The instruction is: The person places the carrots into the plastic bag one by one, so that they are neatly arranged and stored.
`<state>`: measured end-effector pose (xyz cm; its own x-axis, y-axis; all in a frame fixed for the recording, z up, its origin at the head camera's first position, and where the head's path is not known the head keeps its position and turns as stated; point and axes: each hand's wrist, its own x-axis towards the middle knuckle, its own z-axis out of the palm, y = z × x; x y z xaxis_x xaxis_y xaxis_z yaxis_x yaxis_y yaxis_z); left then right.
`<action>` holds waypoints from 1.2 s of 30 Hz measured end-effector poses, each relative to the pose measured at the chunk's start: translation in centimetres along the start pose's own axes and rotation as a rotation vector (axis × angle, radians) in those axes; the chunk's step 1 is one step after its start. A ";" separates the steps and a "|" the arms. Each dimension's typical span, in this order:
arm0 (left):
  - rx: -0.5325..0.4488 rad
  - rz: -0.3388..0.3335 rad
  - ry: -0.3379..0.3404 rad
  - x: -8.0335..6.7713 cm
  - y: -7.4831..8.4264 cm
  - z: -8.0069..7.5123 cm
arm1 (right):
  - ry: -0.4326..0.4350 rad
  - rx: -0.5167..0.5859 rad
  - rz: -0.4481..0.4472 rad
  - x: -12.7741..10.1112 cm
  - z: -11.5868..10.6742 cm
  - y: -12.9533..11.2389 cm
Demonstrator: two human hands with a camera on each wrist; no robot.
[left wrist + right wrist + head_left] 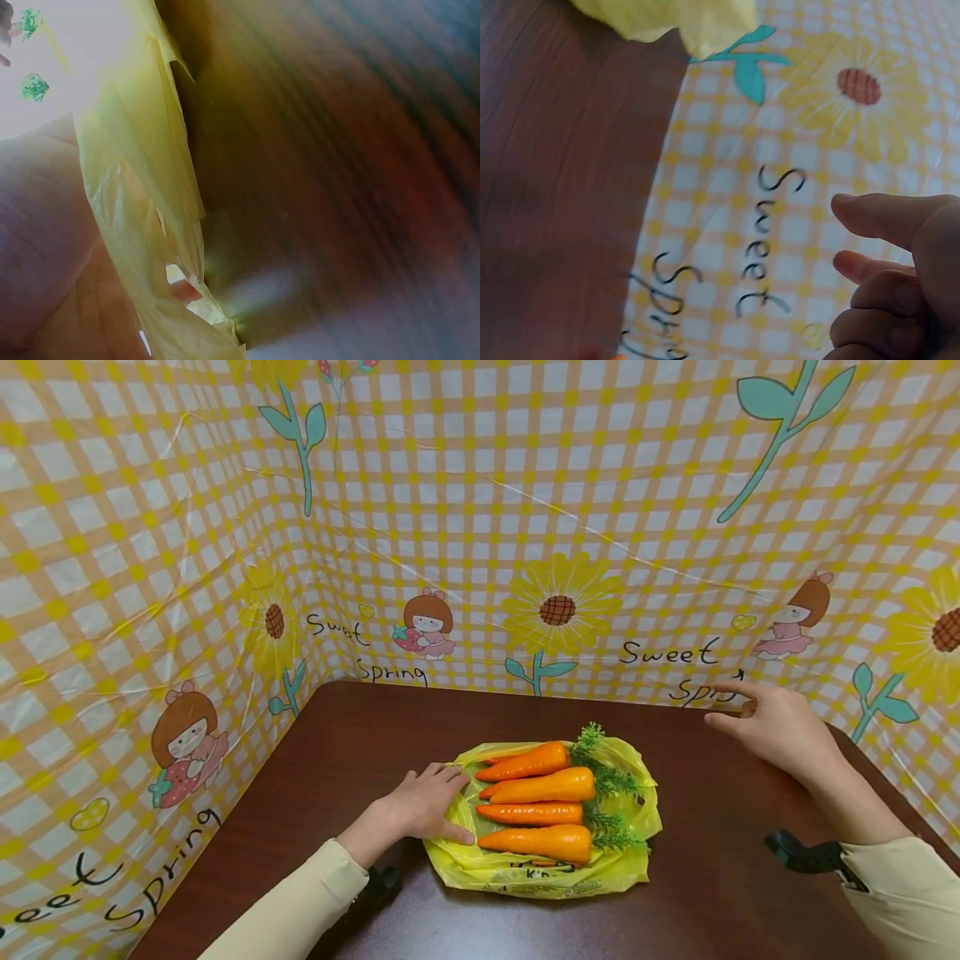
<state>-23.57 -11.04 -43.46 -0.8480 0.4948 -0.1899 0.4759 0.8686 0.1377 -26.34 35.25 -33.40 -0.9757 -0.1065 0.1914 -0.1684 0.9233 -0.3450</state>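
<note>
Several orange carrots point(536, 789) with green leafy tops lie side by side on a crumpled yellow plastic bag point(630, 877), their tips toward the left. Spread fingers of my left hand point(412, 802) rest on the bag's left edge, close to the carrot tips. In the left wrist view the thin yellow plastic point(135, 210) runs along the palm. My right hand point(780, 727) is raised at the far right, apart from the bag. Its thumb and forefinger are parted, and the other fingers curl loosely in the right wrist view with nothing held.
The bag lies on a dark brown table point(375, 727). Checked yellow and white sheeting point(480, 535) with sunflowers, girl figures and lettering rises behind it and along both sides. A dark strap point(810, 856) sits at my right wrist.
</note>
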 end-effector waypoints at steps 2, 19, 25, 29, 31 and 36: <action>0.001 0.000 -0.002 0.0 0.0 0.0 | 0.011 0.004 0.027 0.1 0.2 0.9; 0.009 -0.006 -0.009 0.2 -0.1 0.0 | 0.054 0.034 0.115 1.2 1.5 9.4; 0.002 -0.006 -0.009 0.1 -0.1 0.0 | 0.050 0.060 0.155 1.3 1.8 10.6; -0.004 -0.011 -0.009 0.1 -0.2 0.0 | 0.046 0.043 0.176 1.3 1.8 11.2; -0.004 -0.012 -0.012 0.1 -0.2 0.1 | 0.041 0.035 0.184 1.2 1.9 11.7; -0.005 -0.014 -0.014 0.0 -0.2 0.2 | 0.002 0.017 0.220 1.0 2.2 13.3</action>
<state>-23.66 -11.21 -43.69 -0.8516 0.4825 -0.2050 0.4623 0.8756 0.1401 -29.85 46.56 -39.84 -0.9889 0.0975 0.1117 0.0460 0.9180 -0.3940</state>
